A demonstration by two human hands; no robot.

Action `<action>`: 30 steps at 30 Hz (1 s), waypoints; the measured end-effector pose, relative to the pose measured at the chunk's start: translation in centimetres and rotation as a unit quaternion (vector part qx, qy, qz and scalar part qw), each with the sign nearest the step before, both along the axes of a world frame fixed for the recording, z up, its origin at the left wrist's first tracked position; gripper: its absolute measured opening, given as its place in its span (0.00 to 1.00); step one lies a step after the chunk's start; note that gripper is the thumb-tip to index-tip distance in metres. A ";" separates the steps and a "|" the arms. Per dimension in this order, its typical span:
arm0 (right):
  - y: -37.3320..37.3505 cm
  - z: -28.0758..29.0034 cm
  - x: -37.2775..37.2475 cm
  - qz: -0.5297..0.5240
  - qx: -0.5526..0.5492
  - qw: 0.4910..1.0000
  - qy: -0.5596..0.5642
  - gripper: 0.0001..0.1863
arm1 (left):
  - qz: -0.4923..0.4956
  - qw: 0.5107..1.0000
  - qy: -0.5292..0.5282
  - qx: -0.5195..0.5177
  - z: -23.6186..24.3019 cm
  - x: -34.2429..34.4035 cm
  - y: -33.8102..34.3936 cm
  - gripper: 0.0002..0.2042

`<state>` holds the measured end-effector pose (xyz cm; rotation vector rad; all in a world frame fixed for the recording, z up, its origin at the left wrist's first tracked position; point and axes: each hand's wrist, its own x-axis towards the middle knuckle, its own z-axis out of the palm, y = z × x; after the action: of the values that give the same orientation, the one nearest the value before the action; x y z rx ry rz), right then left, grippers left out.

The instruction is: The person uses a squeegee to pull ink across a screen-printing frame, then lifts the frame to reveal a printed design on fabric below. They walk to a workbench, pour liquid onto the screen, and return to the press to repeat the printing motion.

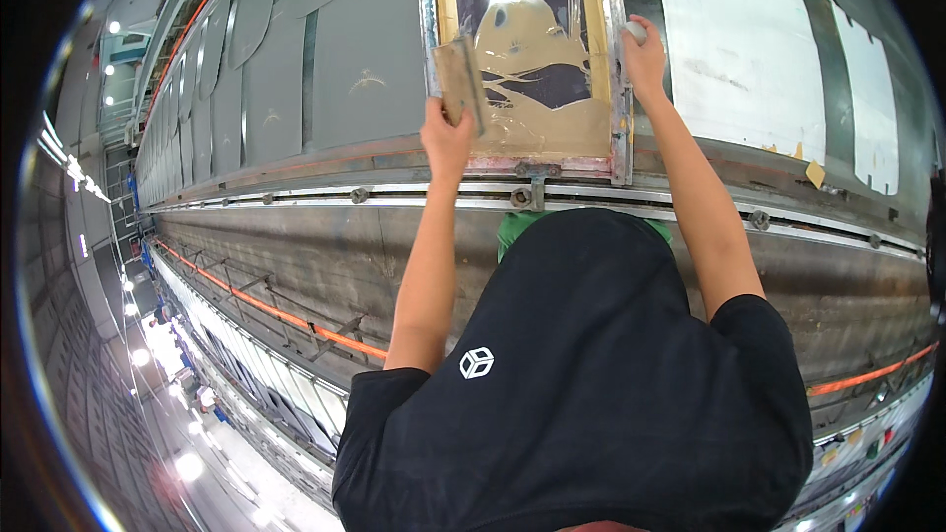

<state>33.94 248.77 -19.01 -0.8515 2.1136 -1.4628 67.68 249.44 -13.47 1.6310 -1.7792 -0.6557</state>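
A screen-printing frame (621, 138) lies in front of me on the long table, its metal sides edged with tan tape. Thick beige ink (532, 128) is spread unevenly over its mesh, with dark purple patches showing through. My left hand (448, 143) is closed around the near end of a squeegee (455, 74), a wide flat tan blade tilted over the frame's left side. At the frame's right side my right hand (646, 64) is closed on a small whitish rounded thing (636, 33). The fingers partly cover it, so its kind does not show.
Grey flat pieces (365, 69) lie in a row on the table to the left. White sheets (739, 49) lie to the right, near a small yellowish scrap (815, 174). A metal rail (394, 194) with bolts runs along the table's near edge, by the frame's bracket (537, 192).
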 end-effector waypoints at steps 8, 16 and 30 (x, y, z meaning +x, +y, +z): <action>-0.4 -0.6 0.0 -0.009 0.046 0.999 0.006 0.20 | 0.013 1.000 -0.026 0.011 -1.9 -1.3 3.7 0.14; 0.0 0.1 -0.3 0.025 0.017 0.999 -0.013 0.20 | -0.048 0.980 0.181 0.068 -1.5 -12.4 4.1 0.15; -0.3 -0.8 -0.1 0.001 0.014 1.000 0.012 0.21 | 0.054 0.998 0.019 0.019 -1.9 2.5 0.6 0.14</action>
<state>33.88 248.43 -19.78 -0.8645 2.1461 -1.4251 70.15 250.03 -15.34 1.7148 -1.6481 -0.6696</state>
